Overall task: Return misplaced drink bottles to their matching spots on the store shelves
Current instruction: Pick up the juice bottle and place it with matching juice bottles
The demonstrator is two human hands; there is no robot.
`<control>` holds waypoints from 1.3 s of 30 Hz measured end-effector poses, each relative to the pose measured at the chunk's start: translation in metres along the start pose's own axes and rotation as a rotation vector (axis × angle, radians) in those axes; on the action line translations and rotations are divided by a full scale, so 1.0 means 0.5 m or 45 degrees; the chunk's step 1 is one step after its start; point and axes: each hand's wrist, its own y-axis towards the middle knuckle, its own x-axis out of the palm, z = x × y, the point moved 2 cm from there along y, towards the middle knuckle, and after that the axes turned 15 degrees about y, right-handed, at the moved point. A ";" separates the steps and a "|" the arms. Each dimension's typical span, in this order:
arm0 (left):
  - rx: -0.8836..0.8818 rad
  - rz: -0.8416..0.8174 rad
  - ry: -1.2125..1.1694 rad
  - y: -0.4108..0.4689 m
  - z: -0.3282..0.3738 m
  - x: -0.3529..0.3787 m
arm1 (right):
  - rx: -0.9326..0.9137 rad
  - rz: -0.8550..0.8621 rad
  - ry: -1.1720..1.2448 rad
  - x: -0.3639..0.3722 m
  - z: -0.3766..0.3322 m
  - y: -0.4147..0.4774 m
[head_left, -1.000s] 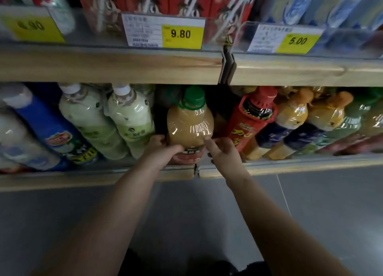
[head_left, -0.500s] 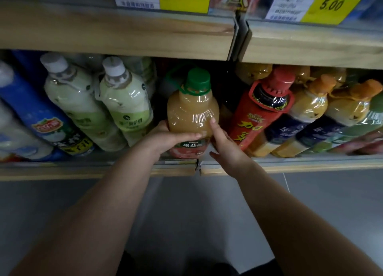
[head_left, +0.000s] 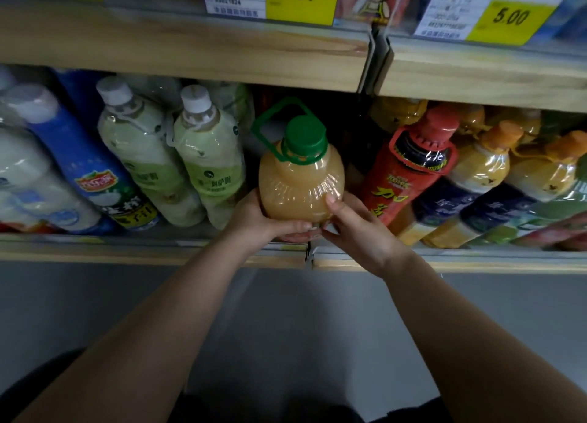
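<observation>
A: What do the hands hold?
B: The left hand [head_left: 254, 219] and right hand [head_left: 355, 229] both clasp the juice bottle [head_left: 300, 181], full of cloudy amber juice, green cap [head_left: 305, 136], on the shelf [head_left: 143, 252] front.
A: And its neighbours?
B: Left, a pale green bottle [head_left: 209, 156]; right, a red bottle [head_left: 409, 168]

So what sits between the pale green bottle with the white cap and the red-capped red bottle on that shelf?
In the head view, the green-capped juice bottle stands there, gripped low by the left hand and right hand.
</observation>
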 end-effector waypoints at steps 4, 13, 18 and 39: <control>0.062 -0.008 0.098 -0.036 0.005 -0.010 | 0.021 -0.054 -0.063 0.005 -0.010 -0.045; 0.154 -0.035 0.095 -0.097 0.045 -0.032 | -0.058 0.085 -0.025 0.027 -0.029 -0.137; 0.208 -0.182 -0.013 -0.116 0.067 0.009 | -0.034 0.210 0.057 0.015 -0.025 -0.202; 0.312 -0.583 0.029 -0.155 0.211 0.337 | -0.368 1.345 0.025 -0.135 -0.038 -0.424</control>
